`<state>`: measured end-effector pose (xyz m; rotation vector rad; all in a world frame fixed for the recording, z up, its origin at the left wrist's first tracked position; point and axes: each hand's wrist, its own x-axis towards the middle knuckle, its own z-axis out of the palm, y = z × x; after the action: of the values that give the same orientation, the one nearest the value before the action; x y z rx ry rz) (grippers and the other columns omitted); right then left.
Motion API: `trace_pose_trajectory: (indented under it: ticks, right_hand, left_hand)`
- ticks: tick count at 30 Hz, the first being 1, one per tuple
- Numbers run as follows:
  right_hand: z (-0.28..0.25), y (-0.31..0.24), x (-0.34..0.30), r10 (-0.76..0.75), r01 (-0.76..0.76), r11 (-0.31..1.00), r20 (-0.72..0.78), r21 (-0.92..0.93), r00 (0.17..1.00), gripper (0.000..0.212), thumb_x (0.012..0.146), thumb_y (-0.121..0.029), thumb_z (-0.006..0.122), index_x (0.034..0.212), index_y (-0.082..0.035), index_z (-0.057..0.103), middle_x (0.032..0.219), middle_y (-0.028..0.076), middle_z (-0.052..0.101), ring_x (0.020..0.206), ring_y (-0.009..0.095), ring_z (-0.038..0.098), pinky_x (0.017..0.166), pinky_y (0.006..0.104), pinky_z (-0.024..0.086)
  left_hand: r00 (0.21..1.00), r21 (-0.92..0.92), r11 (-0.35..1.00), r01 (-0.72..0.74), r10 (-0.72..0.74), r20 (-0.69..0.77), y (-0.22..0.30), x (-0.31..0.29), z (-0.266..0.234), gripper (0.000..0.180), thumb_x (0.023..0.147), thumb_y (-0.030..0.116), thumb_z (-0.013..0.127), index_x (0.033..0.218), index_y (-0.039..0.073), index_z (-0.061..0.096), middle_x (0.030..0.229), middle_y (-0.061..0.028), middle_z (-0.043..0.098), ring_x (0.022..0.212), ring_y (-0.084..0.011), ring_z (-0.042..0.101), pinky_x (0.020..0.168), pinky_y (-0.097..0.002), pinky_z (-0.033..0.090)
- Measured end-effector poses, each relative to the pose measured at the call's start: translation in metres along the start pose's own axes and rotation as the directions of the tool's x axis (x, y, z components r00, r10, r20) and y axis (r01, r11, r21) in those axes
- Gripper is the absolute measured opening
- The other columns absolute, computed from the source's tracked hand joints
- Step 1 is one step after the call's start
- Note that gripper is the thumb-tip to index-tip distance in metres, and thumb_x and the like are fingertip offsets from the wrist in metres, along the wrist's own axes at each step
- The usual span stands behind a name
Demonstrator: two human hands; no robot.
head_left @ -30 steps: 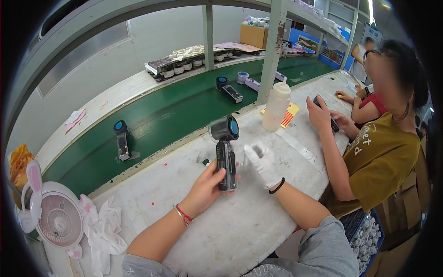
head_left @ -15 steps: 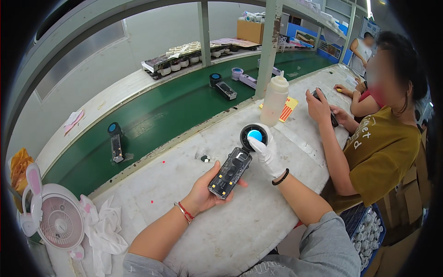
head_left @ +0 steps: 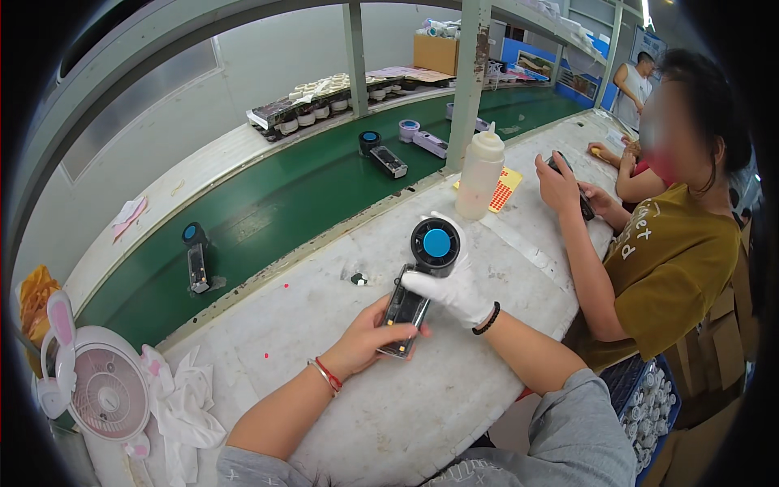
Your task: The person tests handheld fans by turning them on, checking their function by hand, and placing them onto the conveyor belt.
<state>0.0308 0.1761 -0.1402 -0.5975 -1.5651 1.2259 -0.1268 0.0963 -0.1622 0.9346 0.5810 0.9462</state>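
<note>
A handheld fan (head_left: 436, 243) with a black round head, a blue hub and a clear-cased handle is held over the table in front of me. Its head points away from me. My bare left hand (head_left: 361, 338) is closed around the lower handle, thumb across its front. My right hand (head_left: 456, 292), in a white glove, grips the fan at its neck, with the thumb lying over the upper handle and the other fingers behind the head. Small black and white bits (head_left: 358, 279) lie on the table just left of the fan.
A green conveyor belt (head_left: 268, 215) carries black fans (head_left: 195, 258) and lilac fans (head_left: 422, 140). A squeeze bottle (head_left: 480, 180) stands beside a yellow sticker sheet (head_left: 506, 191). At left are a pink desk fan (head_left: 105, 390) and white cloth (head_left: 182, 406). A co-worker (head_left: 665, 268) sits at right.
The fan has turned more upright, its head shifting slightly left. My right thumb has moved from the blue hub down to the upper handle; my left thumb now crosses the handle. Belt fans have shifted left.
</note>
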Motion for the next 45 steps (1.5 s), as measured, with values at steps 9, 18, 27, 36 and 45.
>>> trace_pose_trajectory:
  ticks: [9,18,27,36,45]
  right_hand:
    - [0.010,-0.015,-0.010,0.024,-0.047,0.990,0.166,0.133,0.986,0.110,0.064,-0.013,0.080,0.143,-0.007,0.002,0.142,0.011,0.023,0.130,0.020,0.028,0.105,0.0362,0.029]
    - [0.012,-0.016,-0.010,-0.076,0.069,0.996,0.135,0.052,0.988,0.084,0.079,-0.007,0.066,0.143,-0.010,0.010,0.131,0.009,0.039,0.111,0.018,0.049,0.089,0.0327,0.045]
    - [-0.022,-0.004,0.008,-0.082,0.094,0.994,0.207,-0.048,0.975,0.079,0.061,-0.014,0.082,0.127,-0.006,0.038,0.116,0.007,0.049,0.105,0.015,0.051,0.090,0.0309,0.043]
    - [-0.048,0.019,0.017,-0.229,0.183,0.890,-0.063,-0.417,0.971,0.035,0.092,-0.029,0.044,0.116,-0.005,0.054,0.104,0.005,0.055,0.091,0.009,0.056,0.064,0.0236,0.048]
    - [-0.040,0.016,0.018,0.298,-0.304,0.945,0.068,0.119,0.952,0.042,0.093,-0.033,0.041,0.124,-0.006,0.050,0.106,0.007,0.060,0.090,0.012,0.059,0.066,0.0261,0.050]
  left_hand:
    - [0.996,0.196,0.978,-0.069,0.057,0.064,0.001,0.000,0.003,0.054,0.080,0.002,0.064,0.126,0.006,0.037,0.099,-0.0106,0.059,0.085,-0.0158,0.058,0.069,-0.0303,0.049]
    - [1.000,0.148,0.988,-0.029,0.030,-0.004,-0.001,0.000,0.004,0.062,0.075,0.002,0.066,0.129,0.006,0.036,0.089,-0.0128,0.060,0.075,-0.0196,0.059,0.067,-0.0315,0.048]
    - [0.928,0.097,0.976,0.197,-0.218,0.303,0.011,-0.004,-0.001,0.063,0.078,0.020,0.063,0.131,0.001,0.034,0.104,-0.0227,0.059,0.070,-0.0174,0.061,0.061,-0.0271,0.047]
    - [0.981,-0.288,0.955,0.064,-0.114,-0.158,0.011,0.005,-0.009,0.044,0.098,0.031,0.028,0.132,0.005,0.034,0.112,-0.0208,0.055,0.052,-0.0127,0.050,0.034,-0.0173,0.032]
    - [0.986,-0.366,0.921,0.133,-0.160,-0.044,0.004,0.003,-0.028,0.043,0.097,0.035,0.027,0.121,0.004,0.045,0.090,-0.0165,0.060,0.041,-0.0102,0.038,0.030,-0.0192,0.023]
